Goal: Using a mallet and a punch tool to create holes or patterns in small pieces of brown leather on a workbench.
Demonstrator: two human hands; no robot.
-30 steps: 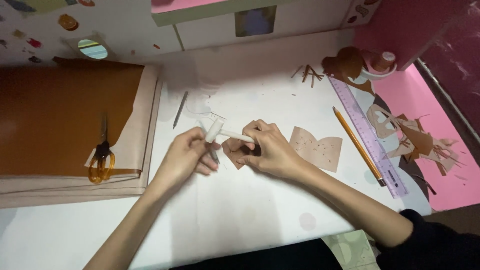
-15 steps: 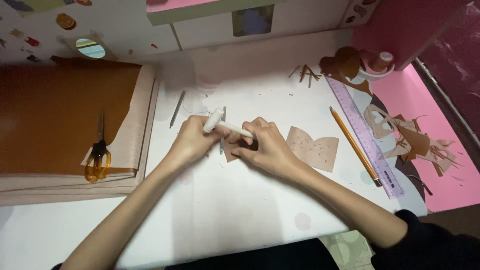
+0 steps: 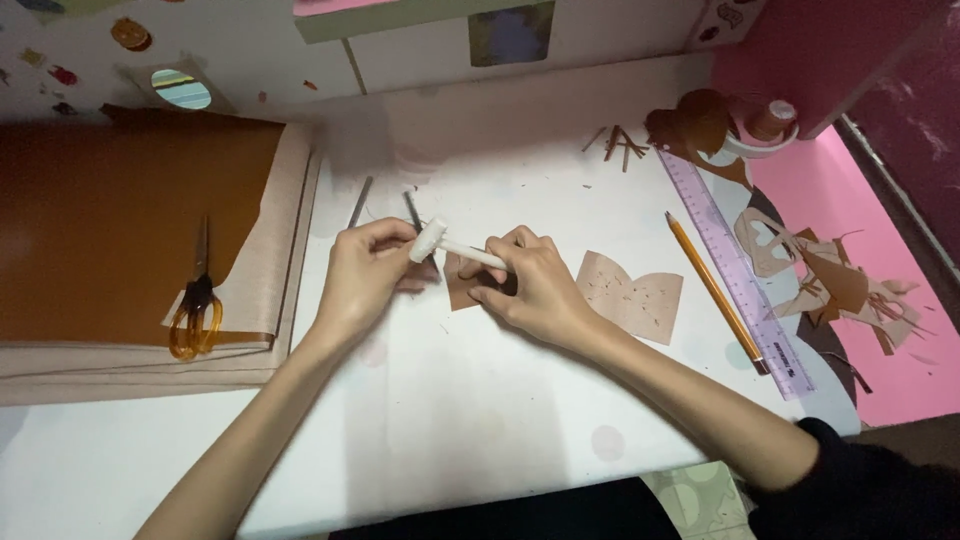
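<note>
Near the middle of the white table [image 3: 450,430], the right hand [image 3: 535,290] is clenched around the handle of a small white mallet [image 3: 440,243], its head raised over a dark metal punch [image 3: 413,212] that the left hand [image 3: 365,275] pinches upright, seemingly to keep its tip steady on the small brown leather piece [image 3: 462,285] lying between both hands. A tan cut piece [image 3: 632,295] lies just right of them, a pencil [image 3: 712,287] and purple ruler [image 3: 735,270] run toward the right edge, and orange-handled scissors [image 3: 195,315] rest on the brown leather sheet [image 3: 120,220] at the left edge.
</note>
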